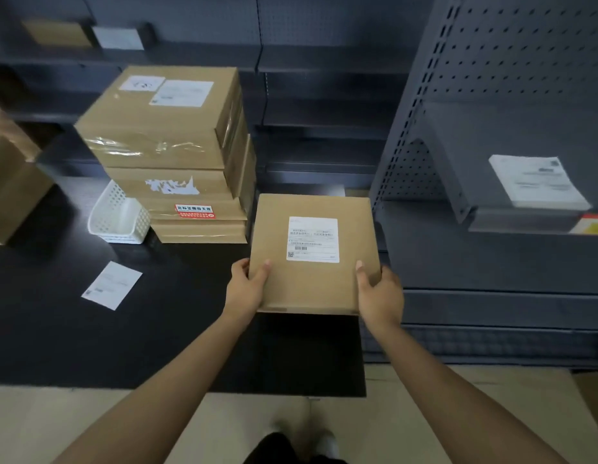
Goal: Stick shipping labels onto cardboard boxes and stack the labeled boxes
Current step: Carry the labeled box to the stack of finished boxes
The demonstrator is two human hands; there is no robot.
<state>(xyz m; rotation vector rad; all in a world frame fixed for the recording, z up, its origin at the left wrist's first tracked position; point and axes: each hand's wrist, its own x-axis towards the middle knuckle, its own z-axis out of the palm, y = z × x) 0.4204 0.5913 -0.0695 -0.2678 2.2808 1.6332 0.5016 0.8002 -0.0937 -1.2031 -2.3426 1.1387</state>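
Observation:
A flat cardboard box [301,289] with a white shipping label [313,239] on its top is held over the right end of the black table [56,329]. My left hand [247,286] grips its near left corner, thumb on top. My right hand [379,294] grips the near right corner the same way. To the left stands a stack of several cardboard boxes [177,162]; the top one carries two white labels. A loose label sheet [111,285] lies on the table.
A white perforated basket [118,217] stands left of the stack. Another brown box [9,192] is at the far left edge. Dark metal shelving [491,256] rises on the right, holding a pile of label sheets [538,182]. More shelves run behind the table.

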